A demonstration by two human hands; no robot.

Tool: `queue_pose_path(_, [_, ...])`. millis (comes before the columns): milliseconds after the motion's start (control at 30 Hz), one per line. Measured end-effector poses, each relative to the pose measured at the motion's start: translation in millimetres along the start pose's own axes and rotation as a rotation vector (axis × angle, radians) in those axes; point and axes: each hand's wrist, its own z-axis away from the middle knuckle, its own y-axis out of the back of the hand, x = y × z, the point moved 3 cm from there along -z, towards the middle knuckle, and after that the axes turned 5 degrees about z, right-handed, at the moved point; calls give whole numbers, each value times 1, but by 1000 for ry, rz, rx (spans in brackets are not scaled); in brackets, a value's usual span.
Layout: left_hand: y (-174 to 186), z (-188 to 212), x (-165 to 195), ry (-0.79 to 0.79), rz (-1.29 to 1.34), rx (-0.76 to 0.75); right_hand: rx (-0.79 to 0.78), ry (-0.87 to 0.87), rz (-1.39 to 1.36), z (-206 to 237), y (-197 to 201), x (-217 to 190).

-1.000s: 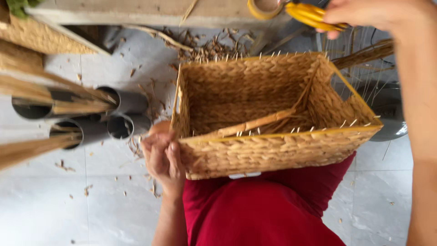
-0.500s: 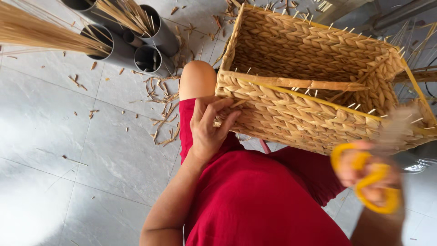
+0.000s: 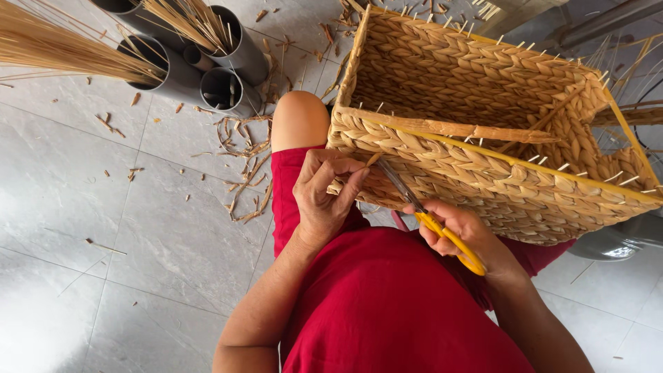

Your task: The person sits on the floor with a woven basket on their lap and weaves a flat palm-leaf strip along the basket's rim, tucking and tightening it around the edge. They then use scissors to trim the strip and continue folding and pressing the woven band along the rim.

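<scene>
From the head view we see our left hand point(image 3: 324, 197) bent at the wrist, fingers pinched together on a loose straw end point(image 3: 373, 159) at the near wall of the basket point(image 3: 483, 166). Our right hand point(image 3: 459, 231) is clamped on yellow-handled scissors point(image 3: 421, 211), blades pointing at that straw end just beside the left fingers. The basket is rectangular, woven of tan straw, resting on our lap beyond both hands. Grey tubes point(image 3: 221, 86) holding straw lie on the tiled floor point(image 3: 103, 228), past the left hand.

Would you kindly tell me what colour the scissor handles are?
The scissors' handles are yellow, gripped in the right hand; the head view shows this.
</scene>
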Motion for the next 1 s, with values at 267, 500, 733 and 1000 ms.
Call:
queue_pose_path(267, [-2, 4, 0, 14, 13, -6, -26, 52, -92, -12, 11, 8])
queue_pose_path(500, [-3, 9, 3, -15, 11, -21, 49, 26, -27, -9, 15, 18])
queue_pose_path(733, [-4, 13, 5, -26, 1, -35, 268, 4, 593, -4, 19, -3])
queue_pose_path(1000, [-5, 16, 5, -84, -22, -37, 198, -48, 634, 4, 25, -34])
